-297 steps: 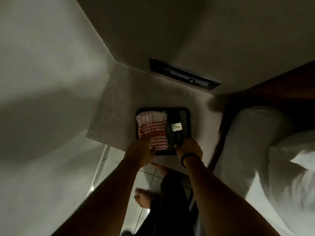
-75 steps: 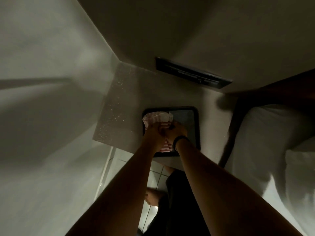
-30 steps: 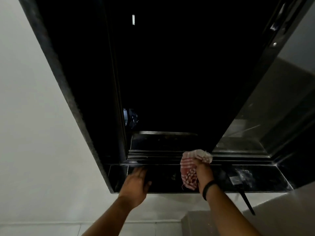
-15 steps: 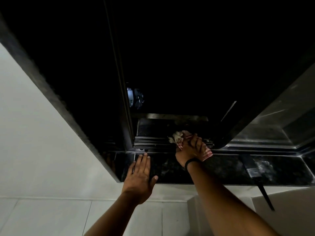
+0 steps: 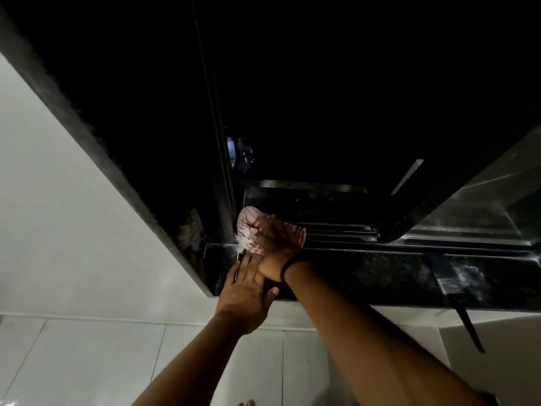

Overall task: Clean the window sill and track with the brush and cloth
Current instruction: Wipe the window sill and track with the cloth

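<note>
Slid left along the track (image 5: 336,230) to the corner: right hand (image 5: 278,238) gripping the cloth (image 5: 247,227). Left hand (image 5: 246,288) flat and open on the sill (image 5: 366,276). Could knock the brush (image 5: 450,285) off the edge

Cloth (image 5: 248,230) in the track (image 5: 336,231) at its left end, under the right hand (image 5: 276,244). Left hand (image 5: 248,291) flat on the sill (image 5: 366,276) just before it. Brush (image 5: 452,285) well right, handle overhanging the sill's front edge.
</note>
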